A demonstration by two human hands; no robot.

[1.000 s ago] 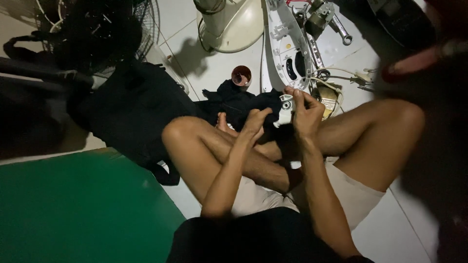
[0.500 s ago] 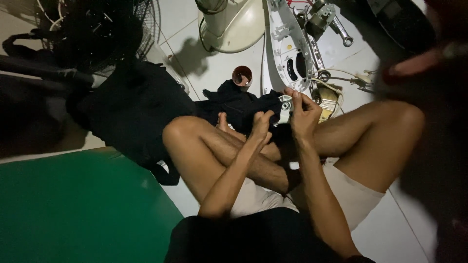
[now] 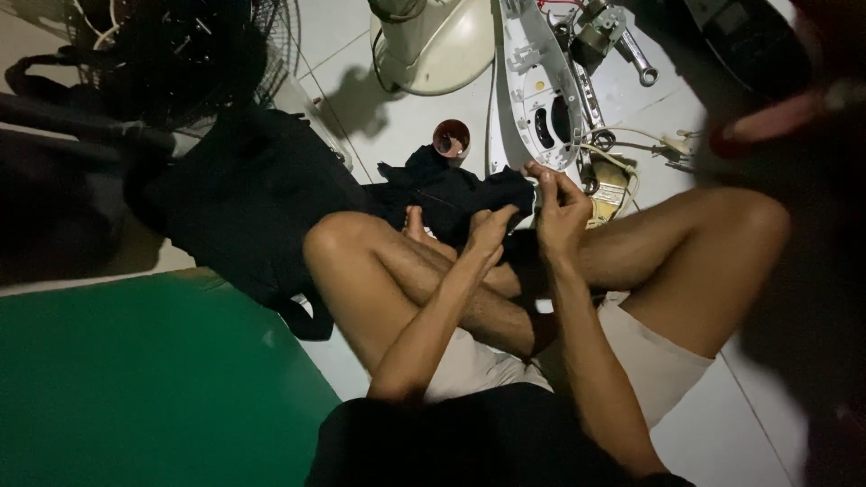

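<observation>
Over our crossed legs, our right hand (image 3: 561,209) has risen slightly, fingers pinched on a small pale part; our left hand (image 3: 492,233) now curls loosely against the black cloth (image 3: 442,191), grip unclear.

No packages, labels, signs or screens can be made out here. The floor holds only loose parts, cloth and tools, and the dim light hides any small sticker that might sit on them.
</observation>
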